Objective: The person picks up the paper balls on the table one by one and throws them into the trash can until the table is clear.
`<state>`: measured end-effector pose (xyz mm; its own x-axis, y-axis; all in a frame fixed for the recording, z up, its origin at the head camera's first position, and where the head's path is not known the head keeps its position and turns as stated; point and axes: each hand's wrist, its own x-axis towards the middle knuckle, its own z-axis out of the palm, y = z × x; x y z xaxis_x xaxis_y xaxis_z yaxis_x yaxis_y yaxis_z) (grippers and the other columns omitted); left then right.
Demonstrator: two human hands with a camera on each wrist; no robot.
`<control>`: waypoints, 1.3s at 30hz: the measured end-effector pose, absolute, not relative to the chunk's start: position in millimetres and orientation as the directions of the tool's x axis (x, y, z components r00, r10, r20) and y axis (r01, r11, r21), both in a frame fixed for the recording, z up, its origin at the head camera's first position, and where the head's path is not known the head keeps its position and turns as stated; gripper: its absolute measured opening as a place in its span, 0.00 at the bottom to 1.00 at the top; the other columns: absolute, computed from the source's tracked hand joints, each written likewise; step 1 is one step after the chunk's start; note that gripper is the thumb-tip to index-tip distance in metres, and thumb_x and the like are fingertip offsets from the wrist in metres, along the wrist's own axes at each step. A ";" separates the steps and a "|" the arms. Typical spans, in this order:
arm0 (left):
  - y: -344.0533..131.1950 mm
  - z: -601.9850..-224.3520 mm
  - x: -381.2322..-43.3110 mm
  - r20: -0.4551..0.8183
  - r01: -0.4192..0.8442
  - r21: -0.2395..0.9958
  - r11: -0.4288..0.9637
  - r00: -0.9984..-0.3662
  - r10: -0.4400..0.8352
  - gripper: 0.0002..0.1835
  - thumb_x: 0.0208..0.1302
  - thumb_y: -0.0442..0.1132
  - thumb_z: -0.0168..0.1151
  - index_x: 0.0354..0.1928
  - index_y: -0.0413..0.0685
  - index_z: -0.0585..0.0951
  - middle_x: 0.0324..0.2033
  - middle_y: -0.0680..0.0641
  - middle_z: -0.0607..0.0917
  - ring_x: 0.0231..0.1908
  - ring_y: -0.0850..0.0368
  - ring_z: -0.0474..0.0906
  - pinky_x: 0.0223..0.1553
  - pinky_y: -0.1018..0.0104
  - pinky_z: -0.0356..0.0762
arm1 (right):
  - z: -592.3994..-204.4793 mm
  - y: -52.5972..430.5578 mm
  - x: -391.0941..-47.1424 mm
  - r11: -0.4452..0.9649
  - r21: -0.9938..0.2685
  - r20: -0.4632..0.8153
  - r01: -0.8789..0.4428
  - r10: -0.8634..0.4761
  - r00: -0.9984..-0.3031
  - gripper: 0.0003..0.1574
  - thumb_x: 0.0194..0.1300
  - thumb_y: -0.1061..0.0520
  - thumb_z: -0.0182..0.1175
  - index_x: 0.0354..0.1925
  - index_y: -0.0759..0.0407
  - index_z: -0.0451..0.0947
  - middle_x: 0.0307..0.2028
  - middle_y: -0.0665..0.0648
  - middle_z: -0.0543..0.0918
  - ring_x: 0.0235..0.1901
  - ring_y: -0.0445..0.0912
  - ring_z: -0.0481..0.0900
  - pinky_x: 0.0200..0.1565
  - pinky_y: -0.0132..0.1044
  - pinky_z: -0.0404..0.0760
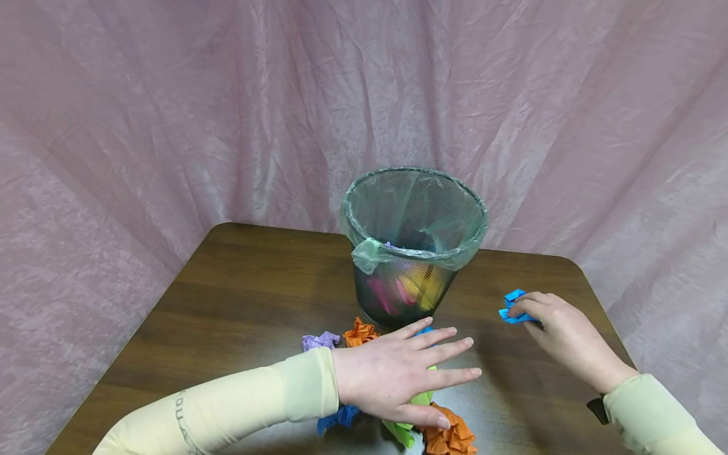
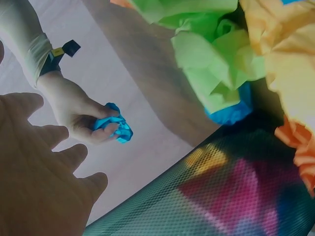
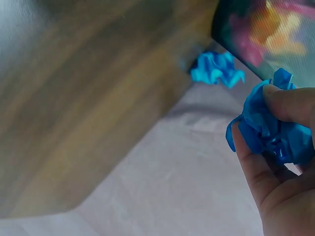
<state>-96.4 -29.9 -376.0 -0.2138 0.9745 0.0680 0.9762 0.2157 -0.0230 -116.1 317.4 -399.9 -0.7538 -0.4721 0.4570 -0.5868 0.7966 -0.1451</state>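
Right hand [image 1: 571, 332]: thumb and fingers pinching crumpled blue paper [image 3: 263, 120] at bin's [image 1: 398, 294] 4 o'clock, head view. Left hand [image 1: 395, 373]: fingers straight, spread, above paper balls [image 1: 452, 436] at bin's 6 o'clock.

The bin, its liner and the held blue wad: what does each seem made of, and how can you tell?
Bin: dark, probably metal mesh, fine see-through holes, though plastic is possible.
Liner: likely thin plastic film, translucent green, wrinkled.
Held blue wad: apparently smooth paper, sharply creased.
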 end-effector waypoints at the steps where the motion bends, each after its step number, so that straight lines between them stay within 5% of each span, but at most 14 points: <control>1: -29.7 -373.1 -96.3 0.068 0.976 -0.033 0.213 -0.211 0.975 0.39 0.76 0.71 0.32 0.83 0.66 0.48 0.82 0.50 0.44 0.79 0.54 0.30 0.77 0.50 0.37 | -396.1 318.1 -116.3 0.792 -0.143 0.466 -0.593 -0.475 -0.746 0.28 0.44 0.74 0.79 0.39 0.48 0.86 0.46 0.45 0.87 0.49 0.49 0.85 0.50 0.25 0.76; 10: -30.3 -339.5 -98.5 0.123 0.978 -0.105 0.180 -0.167 0.978 0.40 0.76 0.71 0.37 0.83 0.64 0.50 0.81 0.48 0.46 0.79 0.53 0.32 0.77 0.50 0.36 | -358.2 321.5 -119.1 0.777 -0.127 0.524 -0.616 -0.475 -0.707 0.30 0.42 0.74 0.80 0.39 0.48 0.87 0.46 0.46 0.87 0.51 0.47 0.82 0.56 0.15 0.65; 22: -44.3 -282.1 -114.4 0.180 0.968 -0.117 0.223 -0.200 0.963 0.41 0.76 0.70 0.39 0.83 0.62 0.51 0.81 0.47 0.45 0.79 0.54 0.29 0.77 0.49 0.33 | -299.9 311.9 -124.4 0.727 -0.084 0.562 -0.681 -0.530 -0.635 0.33 0.39 0.81 0.77 0.40 0.53 0.87 0.47 0.48 0.87 0.57 0.30 0.76 0.55 0.14 0.66; 29: -62.9 -253.8 -133.5 0.186 0.952 -0.069 0.298 -0.281 0.941 0.40 0.77 0.69 0.37 0.83 0.62 0.48 0.82 0.49 0.42 0.79 0.55 0.28 0.77 0.50 0.31 | -269.5 298.0 -131.4 0.721 -0.073 0.568 -0.689 -0.538 -0.623 0.31 0.43 0.82 0.73 0.39 0.52 0.87 0.47 0.46 0.87 0.59 0.26 0.73 0.55 0.14 0.67; 39: -105.5 -236.9 -165.9 0.208 0.885 0.014 0.465 -0.457 0.865 0.39 0.77 0.70 0.35 0.83 0.65 0.48 0.81 0.53 0.40 0.80 0.55 0.32 0.77 0.47 0.33 | -239.6 268.3 -141.1 0.659 -0.039 0.573 -0.751 -0.601 -0.557 0.29 0.45 0.81 0.73 0.39 0.52 0.86 0.47 0.46 0.87 0.54 0.42 0.81 0.54 0.16 0.68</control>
